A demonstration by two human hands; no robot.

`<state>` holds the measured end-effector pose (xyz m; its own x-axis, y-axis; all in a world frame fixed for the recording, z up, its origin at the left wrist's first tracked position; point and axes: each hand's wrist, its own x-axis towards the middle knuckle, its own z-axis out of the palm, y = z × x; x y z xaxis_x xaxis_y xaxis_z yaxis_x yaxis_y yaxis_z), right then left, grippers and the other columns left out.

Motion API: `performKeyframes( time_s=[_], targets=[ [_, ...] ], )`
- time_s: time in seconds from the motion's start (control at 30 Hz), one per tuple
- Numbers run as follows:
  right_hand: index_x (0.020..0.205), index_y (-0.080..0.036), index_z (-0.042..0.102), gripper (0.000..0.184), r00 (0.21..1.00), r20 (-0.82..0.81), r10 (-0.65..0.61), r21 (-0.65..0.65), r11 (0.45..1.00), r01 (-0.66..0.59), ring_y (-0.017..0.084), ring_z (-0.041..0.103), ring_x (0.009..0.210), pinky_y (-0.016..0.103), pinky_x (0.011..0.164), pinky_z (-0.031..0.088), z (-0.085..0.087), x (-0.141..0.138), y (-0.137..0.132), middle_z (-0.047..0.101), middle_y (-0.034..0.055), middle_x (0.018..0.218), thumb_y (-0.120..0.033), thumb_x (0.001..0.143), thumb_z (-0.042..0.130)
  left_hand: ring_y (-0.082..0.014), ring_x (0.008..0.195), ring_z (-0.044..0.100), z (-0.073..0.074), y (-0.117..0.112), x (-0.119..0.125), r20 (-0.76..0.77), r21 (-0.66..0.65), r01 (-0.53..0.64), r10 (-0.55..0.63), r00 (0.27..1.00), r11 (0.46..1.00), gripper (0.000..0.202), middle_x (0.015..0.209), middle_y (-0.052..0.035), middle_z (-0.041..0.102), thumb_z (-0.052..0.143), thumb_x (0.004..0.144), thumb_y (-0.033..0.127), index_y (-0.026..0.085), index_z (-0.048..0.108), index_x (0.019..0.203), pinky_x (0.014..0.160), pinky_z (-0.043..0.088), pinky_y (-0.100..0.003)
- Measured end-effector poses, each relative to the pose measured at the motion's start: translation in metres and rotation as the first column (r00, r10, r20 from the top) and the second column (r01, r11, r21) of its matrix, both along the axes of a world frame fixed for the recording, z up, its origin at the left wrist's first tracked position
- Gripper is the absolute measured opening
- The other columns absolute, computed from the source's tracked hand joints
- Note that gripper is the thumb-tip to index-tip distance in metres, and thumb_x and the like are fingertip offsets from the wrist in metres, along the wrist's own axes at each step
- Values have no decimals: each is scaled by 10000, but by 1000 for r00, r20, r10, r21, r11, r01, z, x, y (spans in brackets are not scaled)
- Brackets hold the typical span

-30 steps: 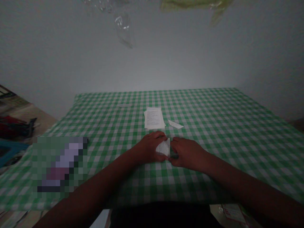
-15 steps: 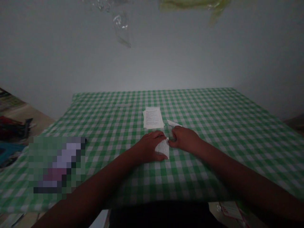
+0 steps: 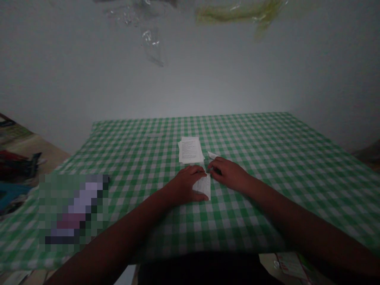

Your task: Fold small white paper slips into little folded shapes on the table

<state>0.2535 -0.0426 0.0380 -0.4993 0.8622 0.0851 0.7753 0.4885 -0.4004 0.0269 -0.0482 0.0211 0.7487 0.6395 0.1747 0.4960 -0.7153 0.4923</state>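
Note:
A small printed slip of paper (image 3: 202, 187) lies on the checked cloth near the middle of the table. My left hand (image 3: 188, 185) holds it down, thumb along the near edge and fingers along the far edge. Close to the slip's far right corner is my right hand (image 3: 227, 173), its fingers curled and the thumb drawn towards the index finger. What they hold, if anything, is too dark to make out. Just behind those knuckles a second printed piece of paper (image 3: 211, 155) shows, partly hidden. A loose stack of printed sheets (image 3: 190, 150) rests beyond both hands.
A green and white checked tablecloth (image 3: 267, 158) covers the table, which stands against a pale wall (image 3: 190, 79). At the left lies a pixelated, long purplish object (image 3: 81, 202). Clear plastic (image 3: 151, 43) and a yellow strip (image 3: 237, 14) hang on the wall. Floor clutter (image 3: 18, 164) shows at left.
My right hand has shifted slightly left and its fingers have moved along the slip's far right corner. My left hand stays on the slip. The view has tilted up slightly.

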Motion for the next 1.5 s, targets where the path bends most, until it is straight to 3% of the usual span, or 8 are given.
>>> performKeyframes(
  time_s=[0.1, 0.3, 0.53, 0.83, 1.0, 1.13, 1.3, 1.5],
  targets=[
    [1002, -180, 647, 158, 996, -29, 85, -6, 996, -85, 186, 576, 913, 291, 791, 440, -1, 1, -2, 605, 64, 964, -248, 892, 556, -292, 1180, 509, -3, 3, -1, 44, 16, 5, -6, 999, 1000, 691, 1278, -100, 543, 817, 662, 519, 224, 580, 1239, 1031, 410, -478],
    [959, -167, 645, 148, 994, -100, 30, -28, 999, -33, 193, 574, 907, 314, 822, 450, -7, 0, 0, 590, 65, 955, -238, 830, 630, -285, 1177, 497, -7, 5, -1, 77, 59, -23, 18, 997, 998, 665, 1257, -107, 534, 837, 635, 521, 198, 585, 1159, 1031, 408, -465],
    [887, -179, 610, 95, 963, -268, 15, -38, 999, -26, 162, 557, 789, 290, 721, 441, -8, -1, 0, 582, 32, 873, -166, 797, 635, -321, 1229, 458, -3, 3, 2, 63, 81, -61, 56, 996, 995, 804, 1315, -127, 482, 831, 648, 517, 215, 453, 1291, 1047, 393, -516],
    [867, -203, 560, 192, 904, -427, -27, -86, 996, -11, 124, 540, 672, 250, 625, 418, -1, -9, -8, 591, -28, 775, -55, 752, 604, -323, 1239, 463, -10, 4, 3, 93, 141, -89, 76, 993, 986, 873, 1356, -142, 460, 805, 710, 452, 236, 319, 1402, 1036, 407, -538],
    [826, -196, 600, 105, 903, -395, 169, 60, 986, -158, 136, 563, 741, 266, 684, 447, -10, -7, -8, 598, 1, 817, -99, 799, 630, -309, 1205, 487, -10, 6, 3, 79, 193, -98, 84, 993, 976, 762, 1307, -139, 499, 769, 750, 469, 203, 385, 1352, 1015, 427, -516],
    [863, -199, 639, 29, 869, -389, 305, 96, 952, -291, 156, 582, 831, 294, 747, 474, -15, -5, -9, 602, 26, 890, -172, 855, 640, -280, 1136, 520, -9, 7, 3, 63, 230, -97, 85, 994, 968, 618, 1241, -121, 543, 747, 777, 471, 181, 477, 1251, 987, 449, -473],
    [876, -194, 675, 28, 871, -362, 333, 106, 943, -316, 183, 587, 933, 337, 831, 489, -11, -5, -10, 608, 58, 970, -194, 866, 649, -258, 1083, 546, -6, 7, 2, 16, 271, -41, 38, 999, 962, 457, 1172, -102, 582, 693, 833, 464, 171, 557, 1156, 954, 463, -429],
    [1022, -204, 679, 155, 852, -347, 393, 60, 915, -398, 179, 608, 986, 357, 897, 499, -7, 2, -8, 631, 72, 1078, -209, 874, 633, -256, 1097, 554, 1, 8, -7, -82, 187, 46, -31, 996, 981, 436, 1176, -93, 608, 710, 825, 435, 175, 593, 1155, 966, 450, -414]
  ],
)
